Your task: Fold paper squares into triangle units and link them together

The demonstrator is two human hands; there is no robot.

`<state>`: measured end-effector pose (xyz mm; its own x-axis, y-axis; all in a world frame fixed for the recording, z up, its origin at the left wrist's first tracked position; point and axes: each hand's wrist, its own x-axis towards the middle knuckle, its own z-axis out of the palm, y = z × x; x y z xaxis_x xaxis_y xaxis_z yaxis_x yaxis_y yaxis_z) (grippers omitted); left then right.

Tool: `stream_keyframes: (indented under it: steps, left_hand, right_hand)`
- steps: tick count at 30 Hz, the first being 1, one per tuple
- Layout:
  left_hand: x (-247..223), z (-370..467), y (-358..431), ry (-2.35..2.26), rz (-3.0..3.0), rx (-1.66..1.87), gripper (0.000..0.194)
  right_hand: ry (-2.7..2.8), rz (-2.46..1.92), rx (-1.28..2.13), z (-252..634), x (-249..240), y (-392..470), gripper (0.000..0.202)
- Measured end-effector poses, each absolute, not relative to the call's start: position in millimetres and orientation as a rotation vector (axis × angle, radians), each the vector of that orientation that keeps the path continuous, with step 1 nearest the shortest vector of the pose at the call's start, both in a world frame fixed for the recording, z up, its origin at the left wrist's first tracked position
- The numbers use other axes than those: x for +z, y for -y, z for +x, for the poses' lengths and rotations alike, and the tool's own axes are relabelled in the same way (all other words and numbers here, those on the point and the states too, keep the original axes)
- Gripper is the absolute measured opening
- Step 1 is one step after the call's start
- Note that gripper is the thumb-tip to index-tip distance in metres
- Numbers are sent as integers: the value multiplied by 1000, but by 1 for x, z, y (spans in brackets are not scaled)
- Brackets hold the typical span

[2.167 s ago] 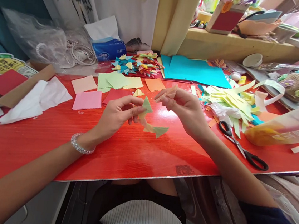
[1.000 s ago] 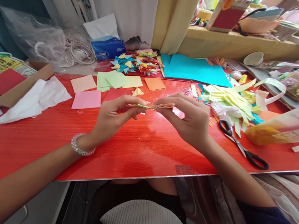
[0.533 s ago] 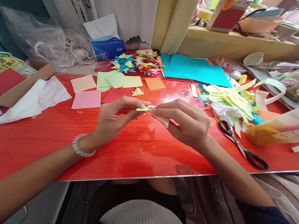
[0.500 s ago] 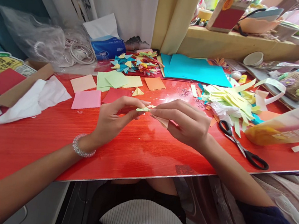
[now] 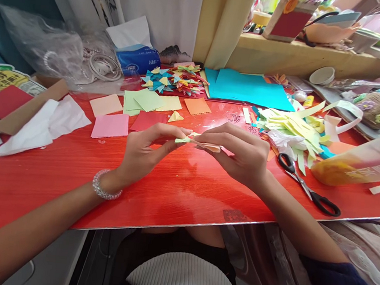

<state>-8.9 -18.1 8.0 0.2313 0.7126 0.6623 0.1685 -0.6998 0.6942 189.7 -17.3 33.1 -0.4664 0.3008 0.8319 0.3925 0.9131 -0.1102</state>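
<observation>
Over the middle of the red table (image 5: 171, 186), my left hand (image 5: 144, 153) pinches a small light-green folded paper (image 5: 182, 140) between thumb and fingertips. My right hand (image 5: 238, 152) is closed on a folded peach paper (image 5: 212, 147), which meets the green one between my hands. My fingers hide part of both papers. Just behind them lies a small yellow folded piece (image 5: 175, 116). Square sheets are spread behind my left hand: pink (image 5: 110, 126), peach (image 5: 106, 105), green (image 5: 148, 100), red (image 5: 147, 121) and orange (image 5: 197, 106).
Black-handled scissors (image 5: 308, 188) lie at the right, near paper strips (image 5: 294, 127) and a plastic package (image 5: 366, 158). Blue sheets (image 5: 251, 89), folded paper stars (image 5: 175, 79) and a tissue pack (image 5: 136, 56) sit at the back. A cardboard box (image 5: 31, 104) is at the left.
The peach paper has swung up from hanging below my right fingers to nearly level. My right hand has shifted slightly; my left hand has hardly moved.
</observation>
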Motion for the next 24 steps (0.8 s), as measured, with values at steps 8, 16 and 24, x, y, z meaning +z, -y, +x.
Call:
stream_keyframes:
  steps: [8, 16, 24]
  left_hand:
    - [5, -12, 17, -820, 2245, 1517, 18]
    - [7, -12, 20, -838, 2236, 1480, 17]
    - [9, -12, 19, -849, 2243, 1507, 19]
  right_hand:
    - [2156, -441, -139, 195, 31, 15, 16]
    - [2198, -414, -50, 198, 33, 13, 17]
    - [2118, -520, 127, 194, 35, 17, 12]
